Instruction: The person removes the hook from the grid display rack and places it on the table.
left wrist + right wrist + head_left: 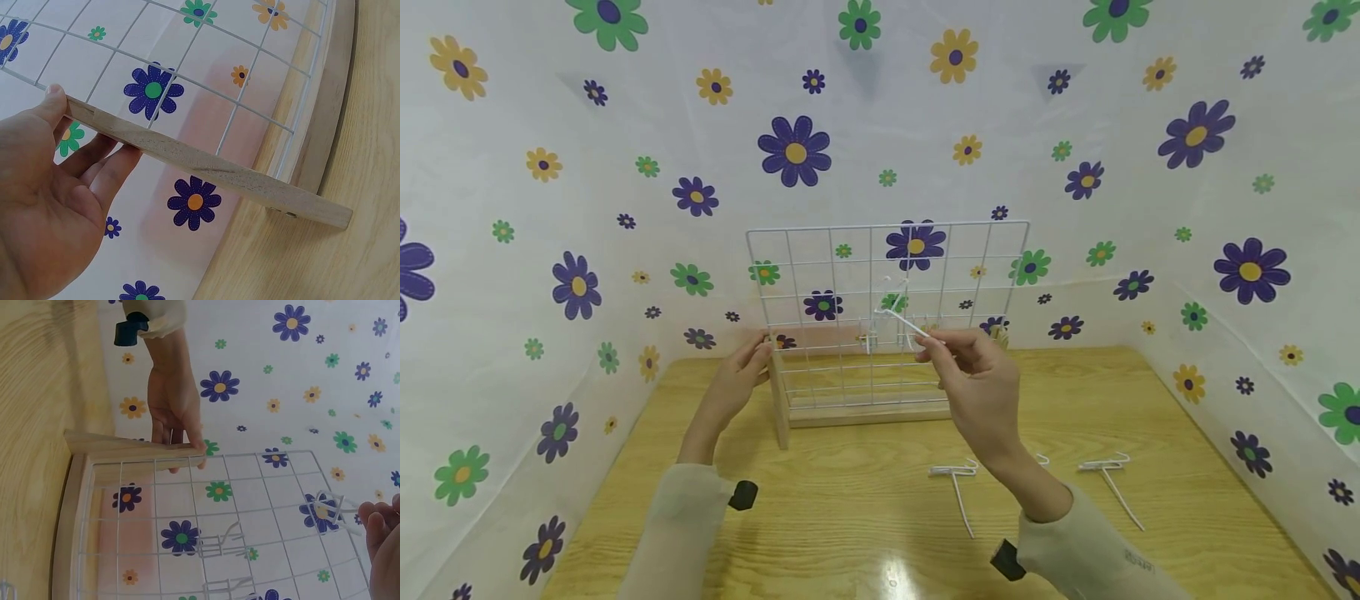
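Note:
A white wire grid [887, 227] stands upright in a wooden stand on the table. My left hand [735, 387] holds the stand's left wooden side post [187, 156], thumb on one side and fingers on the other. Between thumb and fingers, my right hand [981, 379] pinches the stem of a white wire hook [910, 323]. That hook's wider end points toward the grid; in the right wrist view [331, 505] it overlaps the wires, and I cannot tell whether it touches them. Two other hooks [222, 547] hang on the grid's middle part.
On the wooden table [850, 492], a white hook [957, 492] lies in front of the stand, and another hook [1112, 483] is farther right. Part of a third hook [1042, 458] shows beside my right forearm. Flower-patterned sheeting [880, 108] encloses the back and sides.

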The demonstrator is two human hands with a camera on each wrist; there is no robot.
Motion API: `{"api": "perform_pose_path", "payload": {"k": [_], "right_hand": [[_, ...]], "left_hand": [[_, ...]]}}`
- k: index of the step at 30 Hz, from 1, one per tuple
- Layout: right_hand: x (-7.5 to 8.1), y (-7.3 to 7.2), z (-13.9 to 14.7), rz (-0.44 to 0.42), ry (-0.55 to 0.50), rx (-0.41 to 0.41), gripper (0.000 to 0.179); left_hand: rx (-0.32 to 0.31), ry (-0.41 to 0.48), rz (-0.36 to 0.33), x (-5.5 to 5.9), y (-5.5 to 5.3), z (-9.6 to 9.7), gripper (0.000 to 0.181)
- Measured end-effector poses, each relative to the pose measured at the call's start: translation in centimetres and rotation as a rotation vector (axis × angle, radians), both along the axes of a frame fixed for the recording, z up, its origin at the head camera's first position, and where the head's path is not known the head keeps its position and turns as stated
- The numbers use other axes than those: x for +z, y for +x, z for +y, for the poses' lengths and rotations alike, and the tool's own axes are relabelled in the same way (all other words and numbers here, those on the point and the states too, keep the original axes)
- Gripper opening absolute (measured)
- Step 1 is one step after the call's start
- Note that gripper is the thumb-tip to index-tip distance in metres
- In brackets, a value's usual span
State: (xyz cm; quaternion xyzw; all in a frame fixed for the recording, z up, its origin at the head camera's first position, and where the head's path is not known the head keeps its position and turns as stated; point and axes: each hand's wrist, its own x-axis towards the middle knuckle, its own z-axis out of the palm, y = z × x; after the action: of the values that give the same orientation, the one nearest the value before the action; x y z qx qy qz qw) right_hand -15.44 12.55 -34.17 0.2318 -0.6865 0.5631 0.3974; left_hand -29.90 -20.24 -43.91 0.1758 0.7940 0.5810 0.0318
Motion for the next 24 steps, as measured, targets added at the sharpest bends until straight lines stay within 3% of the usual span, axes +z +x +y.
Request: {"api": "perform_pose_path", "payload": {"k": [9, 24], "right_hand": [[-1.5, 1.1, 1.6, -0.041, -0.051, 0.006, 0.011], [-5.3, 3.3, 2.9, -0.177, -0.02, -0.032, 0.013]], "left_hand": [[0.002, 0.01, -0.003, 0.0, 0.1, 0.1, 0.062], [0.008, -0.02, -0.004, -0.1, -0.2, 0.0, 0.067]]}}
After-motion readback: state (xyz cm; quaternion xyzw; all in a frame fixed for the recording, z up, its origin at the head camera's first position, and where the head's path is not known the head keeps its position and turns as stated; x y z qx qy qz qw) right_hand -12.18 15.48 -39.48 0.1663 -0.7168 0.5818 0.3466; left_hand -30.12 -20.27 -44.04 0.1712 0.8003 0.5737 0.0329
